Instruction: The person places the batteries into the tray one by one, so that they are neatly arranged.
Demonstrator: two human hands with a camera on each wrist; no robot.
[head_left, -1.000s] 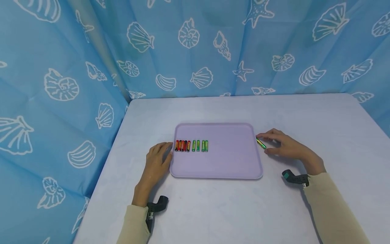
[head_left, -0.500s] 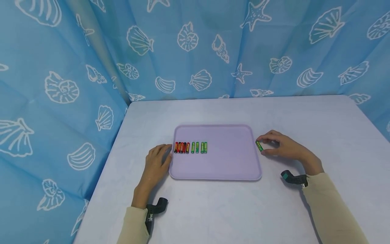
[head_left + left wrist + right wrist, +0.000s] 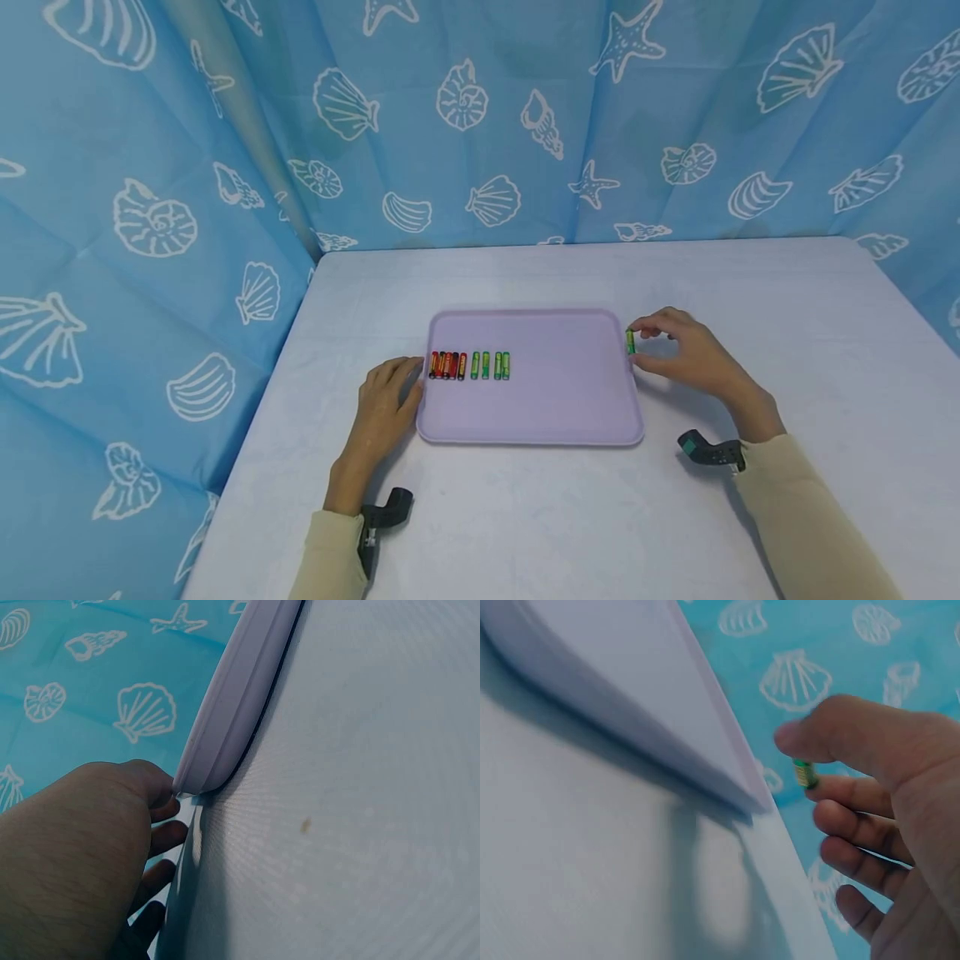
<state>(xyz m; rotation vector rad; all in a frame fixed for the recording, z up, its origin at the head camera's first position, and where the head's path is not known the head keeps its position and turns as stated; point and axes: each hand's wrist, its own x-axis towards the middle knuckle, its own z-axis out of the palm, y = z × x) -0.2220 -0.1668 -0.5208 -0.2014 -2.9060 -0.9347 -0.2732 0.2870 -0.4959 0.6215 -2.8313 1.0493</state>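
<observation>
A lilac tray [image 3: 566, 400] lies on the table. On its left half is a row of red-and-black batteries [image 3: 447, 365], with several green batteries [image 3: 486, 365] to their right. My left hand [image 3: 381, 408] rests at the tray's left edge; in the left wrist view its thumb [image 3: 154, 784] touches the rim and the other fingers are loosely bent. At the tray's right rim, my right hand [image 3: 693, 354] pinches a green battery [image 3: 630, 341] between thumb and fingertip. In the right wrist view that battery [image 3: 805, 774] is mostly hidden behind the thumb and appears raised.
A white cloth covers the table [image 3: 525, 517]. A blue curtain [image 3: 525, 125] with white shell prints hangs behind and on the left side. Each wrist wears a black camera mount, one on the left [image 3: 386, 508] and one on the right [image 3: 708, 450].
My right hand has moved slightly left to the tray's rim. The green battery in it has turned from slanted to nearly in line with the row. The left hand stays at the tray edge.
</observation>
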